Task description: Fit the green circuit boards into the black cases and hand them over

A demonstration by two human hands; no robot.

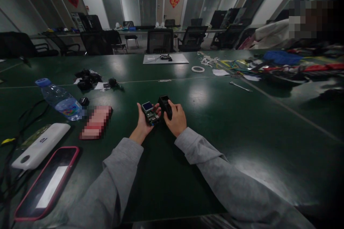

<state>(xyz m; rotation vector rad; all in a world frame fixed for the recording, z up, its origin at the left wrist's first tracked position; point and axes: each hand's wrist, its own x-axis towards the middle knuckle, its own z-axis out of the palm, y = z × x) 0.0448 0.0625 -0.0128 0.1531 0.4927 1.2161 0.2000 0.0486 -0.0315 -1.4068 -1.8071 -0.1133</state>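
A small circuit board with a screen [151, 113] rests in my left hand [143, 124], its screen facing up and my thumb along its left edge. Just to the right, my right hand [176, 118] grips a black casing [164, 104], with the fingers over its right side. Board and casing are held close side by side above the green table [172, 171]. Whether they touch is hard to tell.
On the left are a water bottle [60, 101], a red phone [96, 122], a white power bank [41, 146], a pink-edged phone [48, 182] and black cables. Farther off lie a white tray [150, 59], a tape roll [198, 69], a wrench [240, 86] and tangled wires. A person sits at right.
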